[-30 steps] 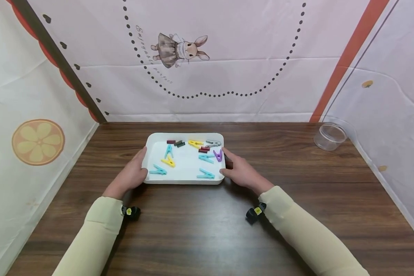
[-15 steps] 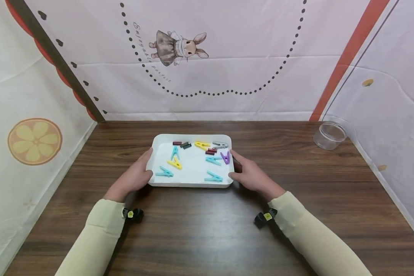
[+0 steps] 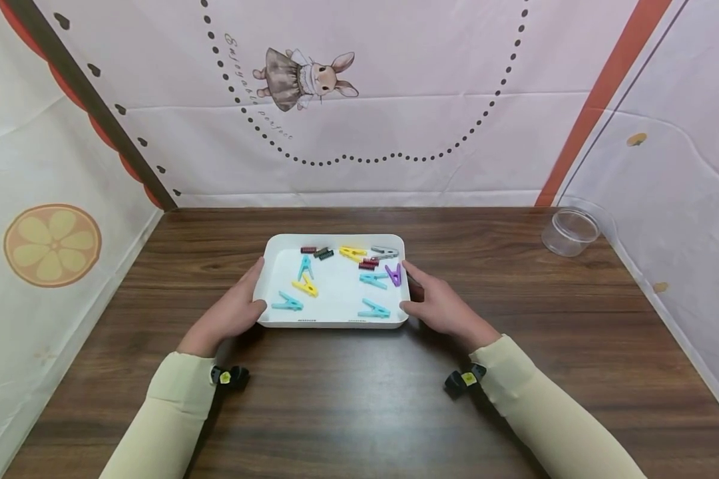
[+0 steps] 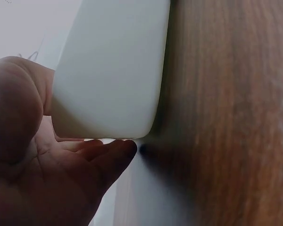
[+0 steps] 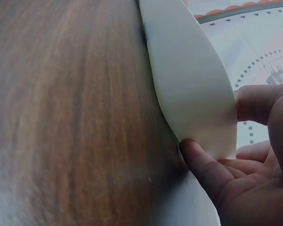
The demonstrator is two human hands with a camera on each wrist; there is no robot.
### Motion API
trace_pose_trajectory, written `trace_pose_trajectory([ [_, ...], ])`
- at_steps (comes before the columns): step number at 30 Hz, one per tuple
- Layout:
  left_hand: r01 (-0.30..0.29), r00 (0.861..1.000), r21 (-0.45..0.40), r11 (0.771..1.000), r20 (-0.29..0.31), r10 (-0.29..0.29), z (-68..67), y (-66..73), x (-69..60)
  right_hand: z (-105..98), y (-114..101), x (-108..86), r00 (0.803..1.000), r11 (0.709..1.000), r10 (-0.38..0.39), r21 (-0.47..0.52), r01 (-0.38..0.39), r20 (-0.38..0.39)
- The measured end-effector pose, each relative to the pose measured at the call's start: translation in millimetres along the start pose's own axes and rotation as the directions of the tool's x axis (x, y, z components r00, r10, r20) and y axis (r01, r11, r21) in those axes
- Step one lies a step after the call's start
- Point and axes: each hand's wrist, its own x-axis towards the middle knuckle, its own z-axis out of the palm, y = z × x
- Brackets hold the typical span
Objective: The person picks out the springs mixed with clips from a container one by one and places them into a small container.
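Tray (image 3: 335, 306) mid-frame, gripped by both hands and not yet released; its clips (image 3: 383, 311) lie loose.
Head view: left hand (image 3: 232, 309) and right hand (image 3: 443, 309) hold the ends, some fingers hidden. Left wrist: the tray's wall, upper middle, blocks its contents. Right wrist: whether its base fully meets the table (image 3: 335, 399) is unclear.

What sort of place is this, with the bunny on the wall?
Probably an indoor tabletop corner for crafts or sorting: there's a dark wooden table, a pale sheet printed with a rabbit behind it, and a white tray of colourful pegs.
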Motion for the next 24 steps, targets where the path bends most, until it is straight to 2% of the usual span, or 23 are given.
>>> trace_pose_trajectory([
  [5,0.020,1.000,-0.007,1.000,-0.010,-0.020,0.3,0.8,6.7,-1.5,1.0,-0.3,1.000,1.000,0.006,0.000,-0.006,-0.008],
  [11,0.049,0.998,-0.042,0.998,-0.028,-0.050,-2.2,0.8,24.1,-1.3,0.6,-1.0,1.000,0.999,0.026,0.020,-0.025,-0.008],
  [15,0.085,0.995,-0.135,0.987,-0.038,-0.091,-7.2,1.6,37.0,-0.4,0.2,-1.6,1.000,1.000,0.020,0.012,-0.020,-0.014],
  [18,0.094,0.993,-0.224,0.970,-0.046,-0.107,-9.0,0.0,44.4,0.7,0.2,-1.4,1.000,1.000,0.010,-0.002,-0.011,-0.022],
  [20,0.095,0.993,-0.275,0.957,-0.043,-0.111,-8.3,-1.4,49.5,0.3,1.2,-1.3,1.000,1.000,0.006,-0.010,-0.006,-0.024],
  [24,0.059,0.995,-0.342,0.938,-0.061,-0.085,-5.2,-4.9,55.4,-1.3,2.1,-1.4,1.000,1.000,0.007,-0.012,-0.007,-0.019],
])
